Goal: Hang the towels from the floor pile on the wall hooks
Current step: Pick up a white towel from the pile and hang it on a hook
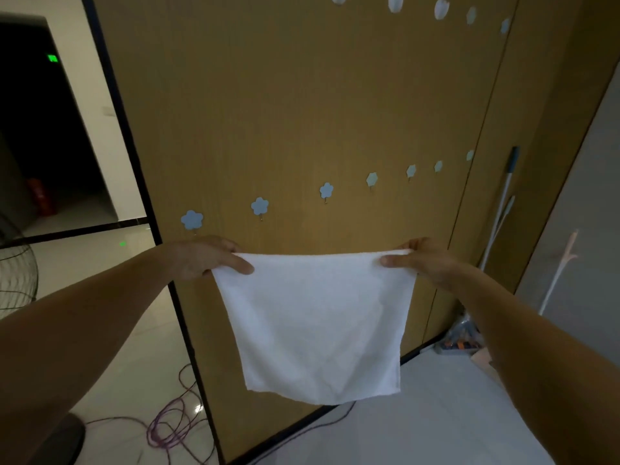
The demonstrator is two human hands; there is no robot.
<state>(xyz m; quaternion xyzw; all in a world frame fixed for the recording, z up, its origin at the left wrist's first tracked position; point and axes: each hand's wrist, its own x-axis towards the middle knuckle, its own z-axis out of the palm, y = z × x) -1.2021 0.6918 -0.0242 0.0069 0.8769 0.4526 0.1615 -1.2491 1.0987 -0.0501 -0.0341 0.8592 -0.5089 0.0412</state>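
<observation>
**A:** Towel [318, 323] first. What is it like?

**B:** White, roughly square, thin cloth with a faintly nubbly face. It hangs flat and open, and its lower edge sags into a soft curve clear of the floor.

**A:** And your hands?

**B:** My left hand [204, 258] pinches the top left corner, thumb on the near face and fingers curled behind. My right hand [422, 260] pinches the top right corner the same way. The top edge runs almost straight between them, so the cloth lies between and below my hands.

**A:** What is beyond it?

**B:** A tan wall panel [302, 112] with a smooth wood grain and dark trim along its left edge and foot. A row of flower-shaped hooks [260, 206], pale blue with five rounded petals, climbs toward the far right. The leftmost hook [192, 219] sits just above my left hand. The towel's top edge lies below the whole row.

**A:** And lower down?

**B:** Glossy pale floor tiles [453, 414], a purple cable [171, 427] in loose loops at the near left, and a mop handle [503, 209], pale with a blue grip, leaning at the far right.
</observation>
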